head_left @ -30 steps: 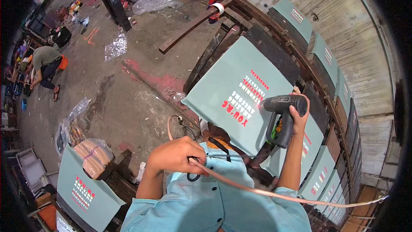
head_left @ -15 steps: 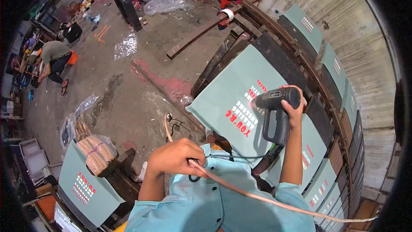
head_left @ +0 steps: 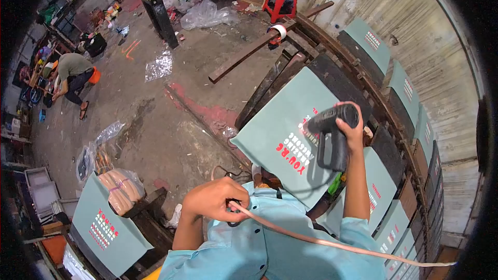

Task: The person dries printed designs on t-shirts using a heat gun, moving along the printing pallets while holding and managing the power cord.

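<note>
My right hand (head_left: 351, 128) is closed round the handle of a black heat gun (head_left: 332, 156). Its nozzle points left, just above the red and white lettering on a grey-green printed fabric panel (head_left: 282, 129). This panel lies on a dark slanted board, and the gun covers part of the upper lines. In front of my shirt, my left hand (head_left: 220, 199) grips a pale pinkish cable (head_left: 306, 238), which runs off to the lower right. A dark loop of cord shows under that hand.
More printed panels (head_left: 381, 189) line the rack (head_left: 386, 106) on my right. At lower left, a wrapped bundle (head_left: 122, 192) sits beside another panel (head_left: 106, 231). A person (head_left: 75, 75) bends down at far left. A red stool (head_left: 281, 2) stands near the wall.
The view has tilted slightly, so the scene sits lower. Over the lettering, the heat gun has shifted a little toward the upper lines. My left hand still grips the cable.
</note>
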`<state>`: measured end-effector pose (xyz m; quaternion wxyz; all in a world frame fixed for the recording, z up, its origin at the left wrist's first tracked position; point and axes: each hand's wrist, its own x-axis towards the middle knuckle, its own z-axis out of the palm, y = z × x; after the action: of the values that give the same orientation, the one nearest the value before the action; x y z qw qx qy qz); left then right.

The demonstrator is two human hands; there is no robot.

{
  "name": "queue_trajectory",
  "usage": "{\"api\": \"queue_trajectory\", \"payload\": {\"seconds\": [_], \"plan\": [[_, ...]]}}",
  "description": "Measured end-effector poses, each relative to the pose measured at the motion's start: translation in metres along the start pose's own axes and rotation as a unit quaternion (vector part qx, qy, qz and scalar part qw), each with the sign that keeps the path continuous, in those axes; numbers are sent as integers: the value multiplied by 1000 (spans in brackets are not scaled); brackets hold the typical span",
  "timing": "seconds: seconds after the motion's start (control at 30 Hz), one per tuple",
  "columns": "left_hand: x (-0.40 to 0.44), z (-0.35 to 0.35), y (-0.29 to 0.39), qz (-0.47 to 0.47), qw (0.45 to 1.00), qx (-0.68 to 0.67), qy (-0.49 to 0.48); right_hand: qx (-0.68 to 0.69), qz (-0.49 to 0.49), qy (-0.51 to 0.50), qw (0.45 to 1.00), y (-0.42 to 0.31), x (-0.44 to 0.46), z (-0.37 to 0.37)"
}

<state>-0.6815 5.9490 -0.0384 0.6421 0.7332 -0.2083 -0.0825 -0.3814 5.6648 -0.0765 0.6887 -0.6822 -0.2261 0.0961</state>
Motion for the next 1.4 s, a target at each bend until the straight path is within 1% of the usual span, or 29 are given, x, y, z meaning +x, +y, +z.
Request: {"api": "queue_trajectory", "payload": {"seconds": [0.03,0.1,0.17,0.23,0.3,0.33,0.43,0.47,0.5,0.57,0.6,0.63,0.7,0.73,0.83,0.87,0.93,1.0,1.1,1.13,1.23,1.4], "plan": [[0,0,-1,5,1000,-5,-7,-21,-1,-24,999,-3,-9,-6],[-1,0,-8,16,999,-2,-29,-59,-9,-1,998,1,-24,-24],[-2,-1,-10,20,998,3,-55,-66,31,49,996,-8,-42,-42],[-3,-5,-8,17,996,18,-81,-57,35,95,993,-13,-61,-59],[-7,-7,-13,2,995,64,-81,-34,35,124,991,-23,-78,-73],[-10,-7,-15,-7,993,87,-80,-52,-6,130,990,-30,-84,-78],[-10,0,-5,-29,988,153,-5,-43,-125,170,977,-76,-93,-53],[-10,-1,-3,-42,985,166,-15,-64,-182,176,965,-80,-93,-53],[-9,3,2,-33,983,179,38,-95,-235,198,947,-94,-91,-32],[-9,12,13,-14,969,202,144,-108,-301,224,921,-119,-90,22],[-14,7,6,-9,967,237,95,-87,-339,201,915,-123,-87,49],[-16,6,8,14,969,222,113,-67,-376,178,907,-125,-84,73],[-14,4,14,59,969,189,147,-90,-469,81,875,-130,-76,116],[-14,7,12,99,964,147,200,-96,-483,54,869,-128,-76,139],[-30,-1,28,33,967,142,209,-86,-514,-23,853,-129,-77,199],[-40,-5,7,20,955,207,212,-70,-517,-54,851,-129,-75,212],[-45,-12,3,40,949,228,213,-43,-515,-107,849,-130,-67,231],[-41,-21,12,36,945,222,237,-20,-515,-103,850,-123,-55,243],[-38,-39,-8,1,958,168,230,-3,-518,-110,848,-116,-33,252],[-30,-46,1,28,960,146,237,3,-516,-110,849,-111,-25,255],[-24,-72,-7,18,978,68,197,39,-512,-87,854,-102,-1,266],[4,-114,-7,42,980,47,187,63,-527,-50,846,-99,44,273]]}}
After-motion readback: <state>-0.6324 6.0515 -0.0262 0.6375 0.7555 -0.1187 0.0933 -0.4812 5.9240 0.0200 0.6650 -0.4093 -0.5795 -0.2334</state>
